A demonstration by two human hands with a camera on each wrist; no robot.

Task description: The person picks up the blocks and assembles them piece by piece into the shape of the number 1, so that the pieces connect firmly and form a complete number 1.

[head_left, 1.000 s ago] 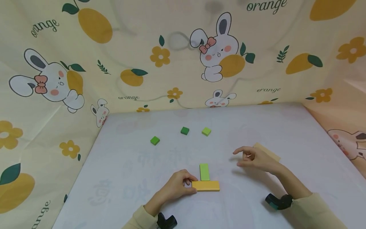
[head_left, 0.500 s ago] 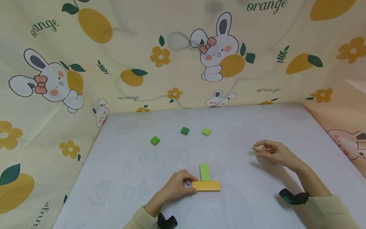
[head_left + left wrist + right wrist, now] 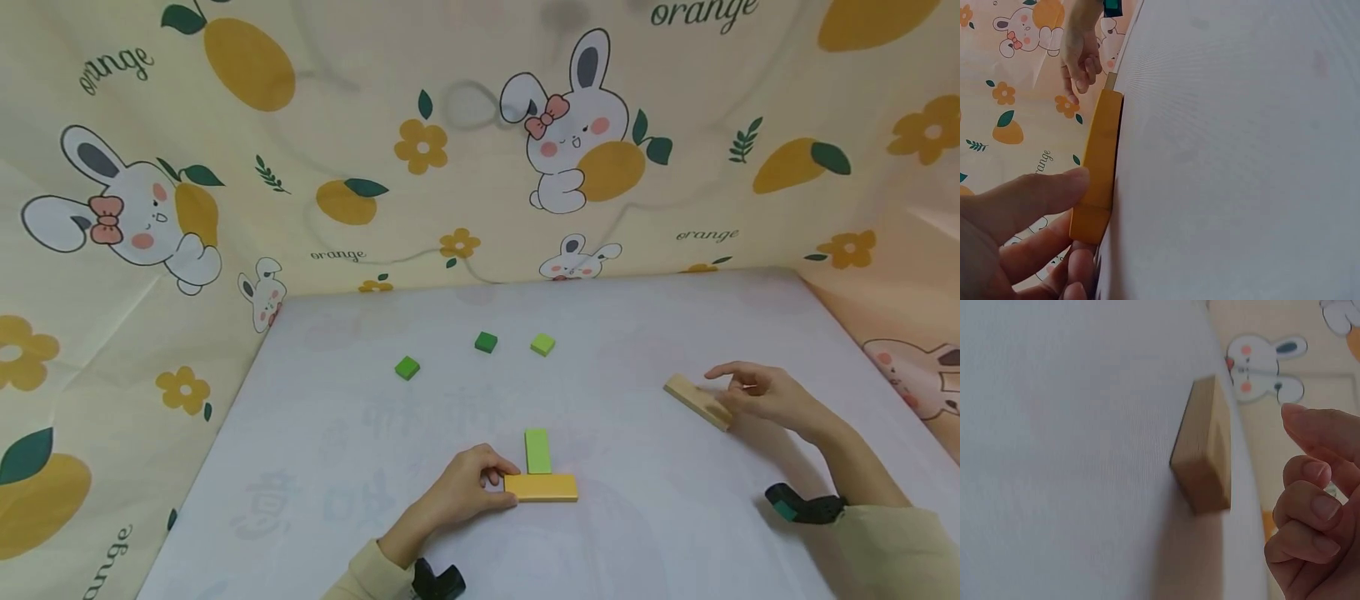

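My left hand (image 3: pixel 467 485) pinches the left end of a yellow rectangular block (image 3: pixel 546 488) that lies on the table. In the left wrist view the thumb presses one face of the yellow block (image 3: pixel 1102 150), with the other fingers at its near end. A light green rectangular block (image 3: pixel 537 451) lies end-on against its far side, making a T. Over at the right, my right hand (image 3: pixel 776 398) hovers by a plain wooden block (image 3: pixel 692 398), index finger extended and the others loosely curled. The right wrist view shows a gap between the hand and the wooden block (image 3: pixel 1200 450).
Farther back lie three small square blocks: a mid-green one (image 3: pixel 407 367), a dark green one (image 3: pixel 486 342) and a light green one (image 3: pixel 542 344). A printed cloth (image 3: pixel 450 150) rises behind the white table (image 3: pixel 315 433).
My right hand went right to the wooden block, then moved off toward its right end, leaving more of the block showing. The left hand stays on the yellow block.
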